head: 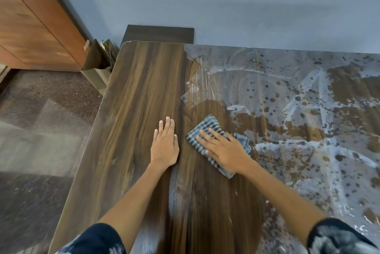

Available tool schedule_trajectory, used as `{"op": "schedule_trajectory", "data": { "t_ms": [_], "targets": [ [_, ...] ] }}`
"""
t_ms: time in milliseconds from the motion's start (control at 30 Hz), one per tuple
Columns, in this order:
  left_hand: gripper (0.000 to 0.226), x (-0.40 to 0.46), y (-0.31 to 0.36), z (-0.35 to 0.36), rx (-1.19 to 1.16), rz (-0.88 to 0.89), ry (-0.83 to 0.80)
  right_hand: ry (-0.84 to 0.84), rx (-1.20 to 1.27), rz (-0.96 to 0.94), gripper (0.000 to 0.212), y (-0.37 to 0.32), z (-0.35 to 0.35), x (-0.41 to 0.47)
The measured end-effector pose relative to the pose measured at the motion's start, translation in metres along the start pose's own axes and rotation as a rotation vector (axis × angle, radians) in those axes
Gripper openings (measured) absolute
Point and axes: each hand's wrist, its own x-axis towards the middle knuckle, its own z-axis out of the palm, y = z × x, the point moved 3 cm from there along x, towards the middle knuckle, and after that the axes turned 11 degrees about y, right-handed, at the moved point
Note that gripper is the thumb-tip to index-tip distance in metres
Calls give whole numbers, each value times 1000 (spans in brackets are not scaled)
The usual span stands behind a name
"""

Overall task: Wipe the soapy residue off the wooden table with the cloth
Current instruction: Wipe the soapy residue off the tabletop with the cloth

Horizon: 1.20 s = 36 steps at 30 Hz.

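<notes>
A dark wooden table (pixel 133 110) fills the view. Its left part is bare wood; its right half is coated with whitish soapy residue (pixel 298 110), streaked and spotted. A folded blue-and-white checked cloth (pixel 207 125) lies at the edge of the suds. My right hand (pixel 224 149) presses flat on the cloth with straight, spread fingers. To its left, my left hand (pixel 165 145) rests flat on bare wood, fingers straight and together. A thin soapy streak (pixel 172 192) runs toward me between my forearms.
The table's far edge meets a blue-grey wall (pixel 226 3). A dark low piece of furniture (pixel 160 33) stands behind the far left corner. Paper bags (pixel 98 69) lean beside an orange wooden cabinet (pixel 30 27). Speckled floor (pixel 41 120) lies left of the table.
</notes>
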Motion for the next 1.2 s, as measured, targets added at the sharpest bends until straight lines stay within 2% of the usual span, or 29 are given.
{"op": "schedule_trajectory", "data": {
  "t_ms": [100, 200, 267, 333, 500, 633, 767, 833, 933, 1067, 1200],
  "targets": [
    [52, 5, -1, 1, 39, 17, -19, 34, -43, 203, 63, 25, -12, 38],
    [53, 6, -1, 2, 54, 17, -24, 33, 7, 358, 51, 26, -15, 86],
    [52, 4, 0, 2, 44, 16, -6, 21, 32, 331, 50, 9, -15, 104],
    [52, 3, 0, 1, 19, 6, 20, 24, 10, 220, 49, -9, -13, 102],
    [53, 6, 0, 2, 39, 10, 36, 18, 72, 15, 50, -16, -5, 32],
    [54, 15, 0, 2, 74, 39, -8, 30, 43, 127, 58, 18, -10, 29],
    [55, 29, 3, 3, 104, 42, -14, 51, 28, 362, 50, 39, -20, 90],
    [55, 35, 8, 5, 113, 23, 12, 44, 59, 399, 50, 34, -23, 125],
    [55, 39, 14, 7, 127, -26, 62, 43, 27, 322, 50, 15, -22, 149],
    [56, 44, 16, 9, 110, -55, 106, 62, -17, 112, 51, 2, -11, 101],
    [60, 54, 12, 10, 135, 23, 117, 53, 1, 161, 56, 21, -11, 55]
  ]
}}
